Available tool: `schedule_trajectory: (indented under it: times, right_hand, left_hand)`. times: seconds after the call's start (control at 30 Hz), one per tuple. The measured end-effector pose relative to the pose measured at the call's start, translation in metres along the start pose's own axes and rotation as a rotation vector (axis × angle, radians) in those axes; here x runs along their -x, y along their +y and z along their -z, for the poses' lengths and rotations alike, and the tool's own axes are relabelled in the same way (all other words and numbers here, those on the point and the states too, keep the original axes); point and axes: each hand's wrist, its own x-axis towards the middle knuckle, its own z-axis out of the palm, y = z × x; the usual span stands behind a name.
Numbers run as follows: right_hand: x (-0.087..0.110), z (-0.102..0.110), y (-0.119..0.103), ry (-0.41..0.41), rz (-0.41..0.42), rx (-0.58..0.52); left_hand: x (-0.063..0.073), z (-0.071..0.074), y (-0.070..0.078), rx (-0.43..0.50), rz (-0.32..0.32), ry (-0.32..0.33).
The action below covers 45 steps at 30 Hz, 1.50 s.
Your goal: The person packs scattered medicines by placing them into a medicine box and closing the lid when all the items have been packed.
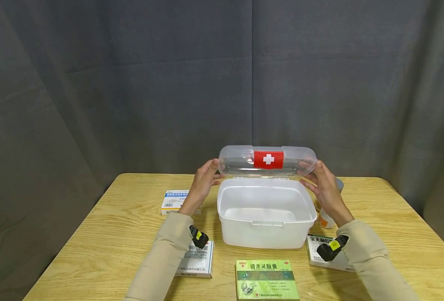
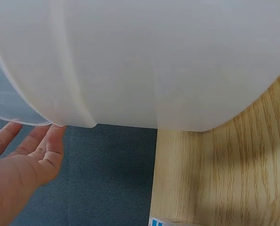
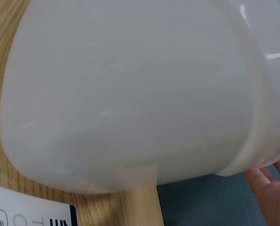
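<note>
A white plastic first-aid box (image 1: 267, 234) stands on the table with its inside showing bare. Its clear lid (image 1: 237, 161), marked by a red label with a white cross (image 1: 268, 159), is raised at the back. My left hand (image 1: 204, 182) holds the lid's left end, thumb at the edge and fingers lower down. At the right end, my right hand (image 1: 325, 188) grips the lid, with a finger showing through the plastic. Both wrist views are mostly filled by the box's side (image 2: 130, 66), with fingertips at the rim.
A green medicine box (image 1: 267, 280) lies in front. White medicine boxes lie at left front (image 1: 197, 263), left back (image 1: 173, 200) and right (image 1: 319, 255), partly behind my arms. Behind my right hand stands a white bottle (image 1: 325, 220). A grey curtain (image 1: 169, 83) hangs behind the table.
</note>
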Motion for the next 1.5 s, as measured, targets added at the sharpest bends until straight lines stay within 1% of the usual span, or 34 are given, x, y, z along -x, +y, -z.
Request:
schedule_trajectory:
  times: [0.03,0.07,0.27,0.47,0.77,0.93,1.03,1.17,1.37,1.5]
  right_hand:
    - [0.000,0.000,0.000,0.000,-0.004,0.002]
    - [0.000,0.000,0.000,0.001,-0.008,0.007]
    - [-0.002,0.000,-0.002,-0.007,-0.025,0.057]
    - [-0.003,0.000,-0.003,-0.027,-0.040,0.095]
    - [-0.002,-0.002,-0.002,-0.058,-0.038,0.084]
    - [-0.003,-0.003,0.000,-0.038,-0.051,0.061]
    - [-0.003,-0.004,0.002,-0.029,-0.056,0.066]
    - [-0.002,-0.003,0.004,-0.046,-0.028,0.106]
    - [0.001,0.000,0.008,-0.068,0.046,0.213]
    - [0.003,0.002,0.010,-0.091,0.050,0.281]
  left_hand:
    - [0.000,0.000,0.000,-0.009,0.002,0.004]
    - [-0.003,0.000,-0.005,-0.017,0.005,0.016]
    - [-0.004,-0.002,-0.005,-0.035,0.019,0.047]
    - [-0.005,-0.002,-0.003,-0.057,0.028,0.056]
    - [-0.006,-0.002,-0.004,-0.089,0.057,0.084]
    - [-0.006,-0.002,-0.004,-0.092,0.056,0.094]
    - [-0.007,-0.002,-0.003,-0.091,0.058,0.098]
    - [-0.008,-0.003,-0.003,-0.084,0.062,0.102]
    - [-0.008,-0.004,-0.003,-0.093,0.059,0.103]
    - [-0.008,-0.004,-0.003,-0.099,0.049,0.118]
